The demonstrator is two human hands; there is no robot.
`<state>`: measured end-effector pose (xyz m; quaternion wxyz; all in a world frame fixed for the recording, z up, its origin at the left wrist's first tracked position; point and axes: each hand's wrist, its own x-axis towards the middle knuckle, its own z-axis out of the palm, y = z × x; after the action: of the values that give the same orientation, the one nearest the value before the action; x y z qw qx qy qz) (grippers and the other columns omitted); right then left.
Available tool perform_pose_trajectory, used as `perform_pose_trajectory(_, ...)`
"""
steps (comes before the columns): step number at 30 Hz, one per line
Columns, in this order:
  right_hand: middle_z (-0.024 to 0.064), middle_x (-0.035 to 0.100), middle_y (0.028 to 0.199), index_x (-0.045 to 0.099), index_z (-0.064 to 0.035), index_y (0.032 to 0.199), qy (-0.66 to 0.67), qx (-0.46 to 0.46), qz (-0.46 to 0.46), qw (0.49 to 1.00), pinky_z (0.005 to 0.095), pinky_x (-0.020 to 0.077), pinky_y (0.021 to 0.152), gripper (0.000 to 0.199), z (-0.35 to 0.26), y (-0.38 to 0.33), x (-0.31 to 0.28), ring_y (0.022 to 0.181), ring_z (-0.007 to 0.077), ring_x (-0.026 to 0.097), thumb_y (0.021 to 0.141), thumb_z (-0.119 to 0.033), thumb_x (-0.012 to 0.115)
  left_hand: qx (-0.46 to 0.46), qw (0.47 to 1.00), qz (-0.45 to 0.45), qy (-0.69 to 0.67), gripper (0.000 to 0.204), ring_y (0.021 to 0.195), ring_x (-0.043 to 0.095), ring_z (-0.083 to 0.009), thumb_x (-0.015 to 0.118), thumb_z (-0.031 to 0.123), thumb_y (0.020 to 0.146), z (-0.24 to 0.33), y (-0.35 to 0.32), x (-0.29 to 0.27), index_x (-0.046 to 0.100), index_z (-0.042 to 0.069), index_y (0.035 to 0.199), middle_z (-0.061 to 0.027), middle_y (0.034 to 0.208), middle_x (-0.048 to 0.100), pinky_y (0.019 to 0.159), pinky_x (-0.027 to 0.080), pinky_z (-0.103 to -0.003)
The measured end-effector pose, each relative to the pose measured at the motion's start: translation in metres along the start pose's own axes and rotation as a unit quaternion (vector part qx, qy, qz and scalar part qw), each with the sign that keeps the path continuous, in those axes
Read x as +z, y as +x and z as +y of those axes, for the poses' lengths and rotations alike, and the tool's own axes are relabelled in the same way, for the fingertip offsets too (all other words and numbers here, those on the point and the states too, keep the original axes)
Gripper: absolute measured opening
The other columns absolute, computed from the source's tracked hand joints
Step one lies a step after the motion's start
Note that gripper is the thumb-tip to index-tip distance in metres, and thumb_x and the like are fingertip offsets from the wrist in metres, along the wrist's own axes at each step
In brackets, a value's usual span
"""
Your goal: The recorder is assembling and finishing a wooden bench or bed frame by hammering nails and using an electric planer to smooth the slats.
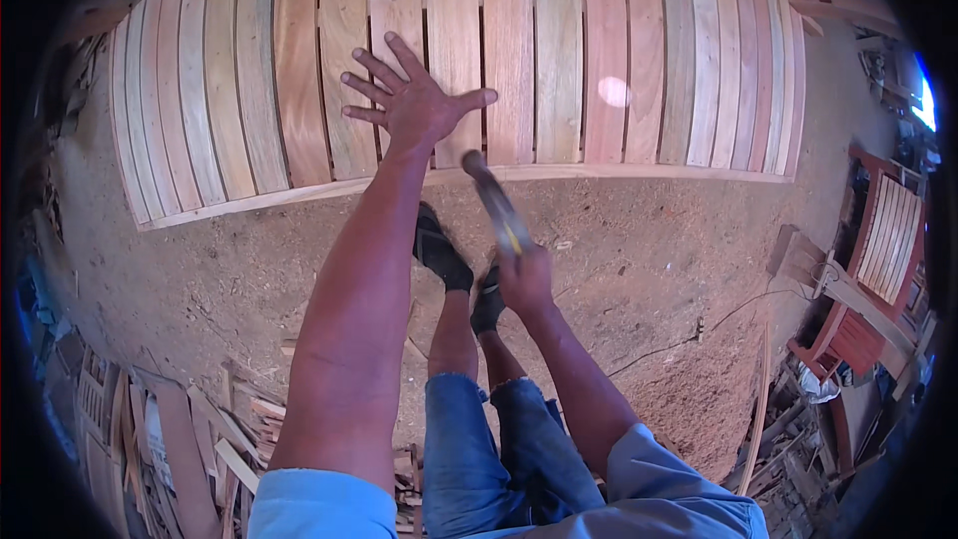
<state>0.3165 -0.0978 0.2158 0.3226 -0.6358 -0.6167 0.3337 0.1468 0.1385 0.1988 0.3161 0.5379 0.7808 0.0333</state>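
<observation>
Dirt floor covered in sawdust. Wood offcuts heaped at lower left. Red slatted chairs stacked at right edge. Bright daylight seen through an opening at upper right.

Left hand flat on slatted panel — right hand grips hammer (blurred).

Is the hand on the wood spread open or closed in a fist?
Spread open. The left hand lies flat on the slatted wooden panel with all fingers fanned apart and thumb out sideways.
</observation>
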Motion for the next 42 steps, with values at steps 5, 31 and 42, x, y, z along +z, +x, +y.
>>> perform_pose_trajectory(5, 0.0209, 0.063, 0.072, 0.065, -0.0021, 0.098, -0.024, 0.188, -0.096, 0.977, 0.0506, 0.0502, 0.059, 0.029, -0.032, 0.009, -0.01, 0.066, 0.0411, 0.068, 0.105, -0.031, 0.062, 0.013, 1.0, 0.015, -0.019, 0.173, 0.149, -0.037, -0.0671, 0.086, 0.088, 0.061, -0.007, 0.002, 0.006, -0.021, 0.009, 0.171, -0.0435, 0.167, -0.031, 0.108, -0.019, -0.088)
perform_pose_trajectory(31, 0.0158, 0.062, 0.073, 0.066, -0.0004, 0.096, 0.019, -0.048, -0.002, 0.999, 0.0432, 0.0467, 0.058, 0.046, -0.017, -0.002, -0.044, 0.06, 0.0289, 0.06, 0.114, -0.04, 0.054, 0.118, 0.992, -0.028, 0.034, 0.14, 0.159, -0.031, -0.0551, 0.081, 0.076, 0.08, -0.048, -0.006, -0.006, -0.01, 0.028, 0.176, -0.0272, 0.177, -0.028, 0.122, -0.015, -0.076)
perform_pose_trajectory(42, 0.0288, 0.066, 0.077, 0.071, 0.0011, 0.093, -0.069, 0.352, -0.172, 0.918, 0.0542, 0.0506, 0.064, 0.05, 0.008, -0.146, -0.082, 0.075, 0.0476, 0.07, 0.11, -0.045, 0.061, 0.148, 0.987, 0.03, 0.054, 0.138, 0.162, -0.021, -0.0567, 0.079, 0.077, 0.08, -0.072, -0.016, 0.007, -0.005, 0.025, 0.177, -0.0286, 0.179, -0.02, 0.123, -0.012, -0.077)
